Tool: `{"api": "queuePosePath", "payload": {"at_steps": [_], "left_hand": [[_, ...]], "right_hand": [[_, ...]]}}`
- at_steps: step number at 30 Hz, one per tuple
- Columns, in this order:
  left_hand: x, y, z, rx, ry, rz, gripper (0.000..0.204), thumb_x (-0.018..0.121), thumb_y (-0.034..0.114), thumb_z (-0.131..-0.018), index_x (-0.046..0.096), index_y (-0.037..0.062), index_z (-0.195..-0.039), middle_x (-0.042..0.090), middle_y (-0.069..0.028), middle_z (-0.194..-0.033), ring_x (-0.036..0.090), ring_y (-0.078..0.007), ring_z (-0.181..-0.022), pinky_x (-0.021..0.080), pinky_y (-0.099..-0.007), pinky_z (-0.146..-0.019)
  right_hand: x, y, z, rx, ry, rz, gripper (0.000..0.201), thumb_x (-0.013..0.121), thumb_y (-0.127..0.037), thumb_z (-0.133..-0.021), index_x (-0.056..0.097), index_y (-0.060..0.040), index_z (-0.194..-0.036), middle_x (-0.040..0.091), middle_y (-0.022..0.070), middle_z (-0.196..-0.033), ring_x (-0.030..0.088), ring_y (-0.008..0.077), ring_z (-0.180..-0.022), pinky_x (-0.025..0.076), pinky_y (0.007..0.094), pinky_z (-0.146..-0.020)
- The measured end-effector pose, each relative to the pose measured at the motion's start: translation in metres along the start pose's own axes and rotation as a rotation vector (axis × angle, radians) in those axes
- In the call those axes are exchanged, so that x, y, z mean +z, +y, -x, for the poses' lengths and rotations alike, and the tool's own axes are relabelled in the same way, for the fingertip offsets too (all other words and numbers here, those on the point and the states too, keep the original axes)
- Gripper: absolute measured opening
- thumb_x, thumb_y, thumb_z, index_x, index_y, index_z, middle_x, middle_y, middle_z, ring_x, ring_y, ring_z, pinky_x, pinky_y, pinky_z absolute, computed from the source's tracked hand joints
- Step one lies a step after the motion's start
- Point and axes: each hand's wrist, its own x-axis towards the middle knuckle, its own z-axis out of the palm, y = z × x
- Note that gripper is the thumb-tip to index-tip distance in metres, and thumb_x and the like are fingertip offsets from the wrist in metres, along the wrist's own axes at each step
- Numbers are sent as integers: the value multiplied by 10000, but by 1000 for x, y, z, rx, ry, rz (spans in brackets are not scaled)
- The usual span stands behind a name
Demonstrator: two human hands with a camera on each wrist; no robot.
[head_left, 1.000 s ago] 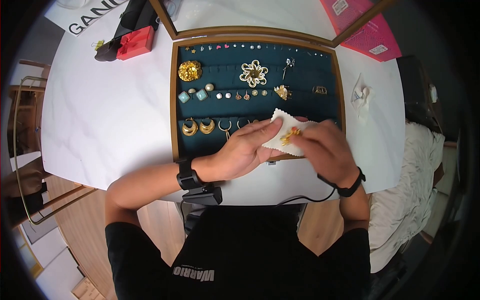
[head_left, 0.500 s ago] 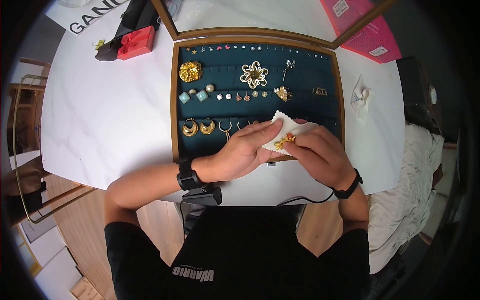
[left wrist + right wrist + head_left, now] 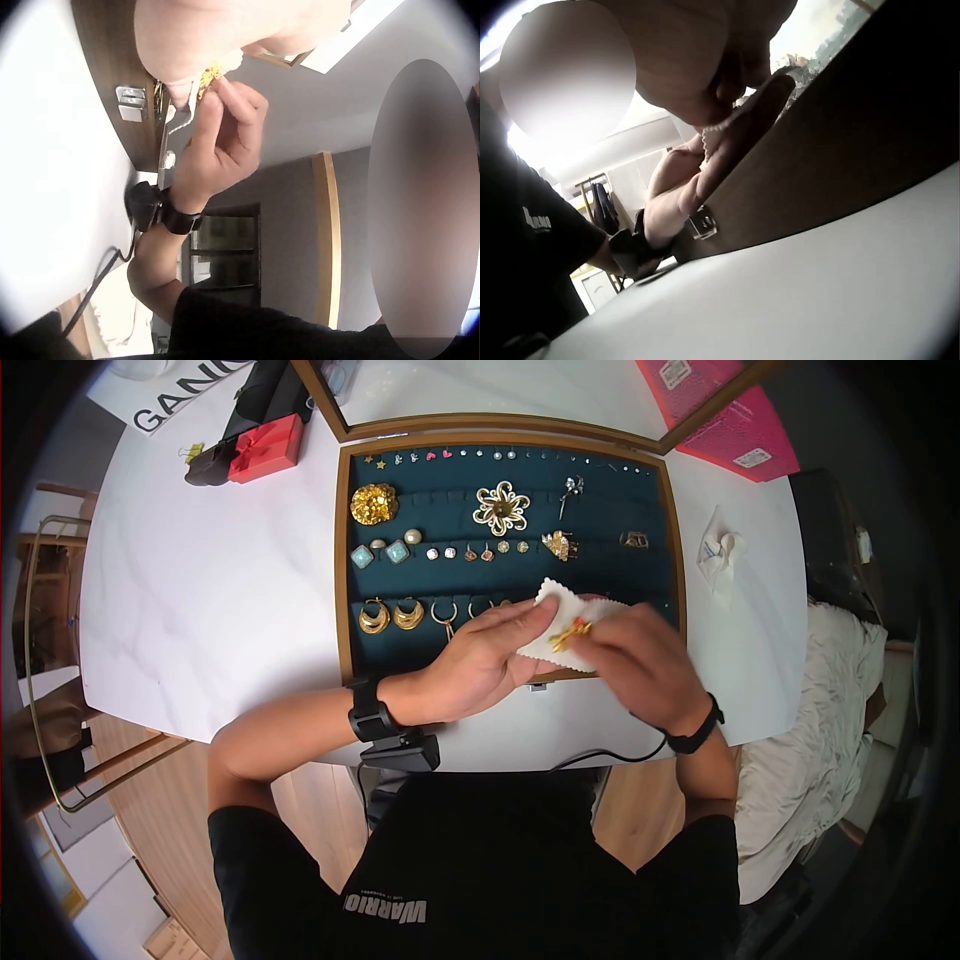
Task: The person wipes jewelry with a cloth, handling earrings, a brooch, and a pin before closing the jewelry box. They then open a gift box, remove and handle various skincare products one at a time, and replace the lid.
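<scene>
Over the front of a wooden jewellery box [image 3: 343, 570], my left hand [image 3: 485, 665] holds a white polishing cloth [image 3: 548, 600] with scalloped edges, thumb on top and fingers underneath. A small gold piece of jewellery with a red part [image 3: 570, 636] lies against the cloth; its exact kind I cannot tell. My right hand [image 3: 652, 665] pinches it between thumb and fingertips, also visible in the left wrist view, where the gold piece [image 3: 209, 79] shows between thumb and forefinger. In the right wrist view the cloth's wavy edge [image 3: 711, 141] sticks out under the right hand.
Rows of jewellery fill the box's dark teal lining, including a gold flower brooch [image 3: 373, 504], a white flower brooch [image 3: 500, 508] and gold hoops [image 3: 373, 616]. Its glass lid [image 3: 500, 425] stands raised behind. A red gift box [image 3: 266, 448], pink package [image 3: 735, 430] and crumpled plastic [image 3: 718, 552] lie around.
The right hand shifts slightly back and forth with the gold piece over the cloth and is blurred now. The left hand keeps its hold. The whole view has shifted a little.
</scene>
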Motion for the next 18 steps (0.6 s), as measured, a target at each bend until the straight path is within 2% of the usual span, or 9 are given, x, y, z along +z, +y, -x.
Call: {"api": "queuePosePath", "payload": {"at_steps": [3, 7, 9, 10, 11, 13, 15, 17, 18], "left_hand": [[-4, -2, 0, -24, 10, 17, 498, 290, 272, -1116, 371, -92, -1448, 506, -203, -1428, 505, -260, -1336, 367, -418, -1185], [-3, -1, 1, -1, -36, 17, 459, 376, 291, -1106, 461, -44, -1407, 576, -130, -1364, 555, -206, -1269, 425, -356, -1117], [-2, -2, 2, -9, 27, 36, 454, 378, 288, -1106, 471, -51, -1394, 571, -139, -1373, 560, -211, -1264, 423, -352, -1116], [-2, -1, 2, -2, 7, 44, 456, 381, 289, -1106, 480, -61, -1380, 575, -148, -1366, 561, -216, -1266, 419, -356, -1120], [-3, -1, 2, -11, -10, 48, 456, 381, 289, -1106, 480, -61, -1380, 575, -148, -1366, 561, -216, -1266, 419, -356, -1120], [-4, -2, 2, -11, 35, 23, 457, 381, 289, -1105, 480, -63, -1379, 575, -151, -1365, 556, -214, -1273, 420, -365, -1123], [-2, -1, 2, -11, 19, 33, 452, 381, 284, -1105, 478, -60, -1381, 574, -150, -1364, 549, -213, -1284, 419, -368, -1125], [-1, -1, 3, -22, 81, -45, 510, 320, 289, -1109, 380, -89, -1447, 486, -213, -1468, 493, -300, -1360, 375, -446, -1172], [-2, -1, 3, -20, 71, -54, 513, 319, 291, -1109, 378, -88, -1449, 487, -211, -1468, 498, -299, -1355, 378, -437, -1170]], "right_hand": [[-3, 0, -1, -54, 10, -44, 378, 712, 24, -719, 691, -3, -1095, 593, 70, -995, 579, 252, -825, 496, 353, -737], [-20, 5, 2, 193, 165, -155, 265, 679, 96, -804, 662, 41, -1062, 593, 107, -992, 581, 225, -830, 492, 302, -738], [-19, 6, 3, 497, 423, -825, 177, 611, 105, -888, 648, 38, -1048, 605, 94, -977, 579, 188, -825, 483, 279, -725], [-18, 9, 7, 576, 474, -1156, 169, 560, 51, -958, 617, 24, -1115, 633, 99, -1020, 579, 175, -835, 481, 300, -728], [-20, 9, 10, 583, 480, -1138, 169, 560, 51, -958, 617, 24, -1115, 633, 99, -1020, 579, 175, -835, 481, 300, -728], [-20, 9, 8, 677, 538, -1536, 211, 531, -11, -994, 576, 3, -1200, 651, 125, -1090, 580, 178, -842, 470, 314, -730], [-19, 12, 10, 671, 542, -1569, 238, 504, -71, -1023, 546, -16, -1251, 655, 144, -1142, 591, 187, -854, 461, 328, -731], [-20, 12, 11, 685, 526, -1626, 239, 480, -98, -1038, 542, -12, -1252, 657, 135, -1121, 602, 200, -866, 462, 333, -719], [-20, 13, 11, 684, 527, -1622, 239, 480, -98, -1038, 542, -12, -1252, 657, 135, -1121, 602, 200, -866, 462, 333, -719]]}}
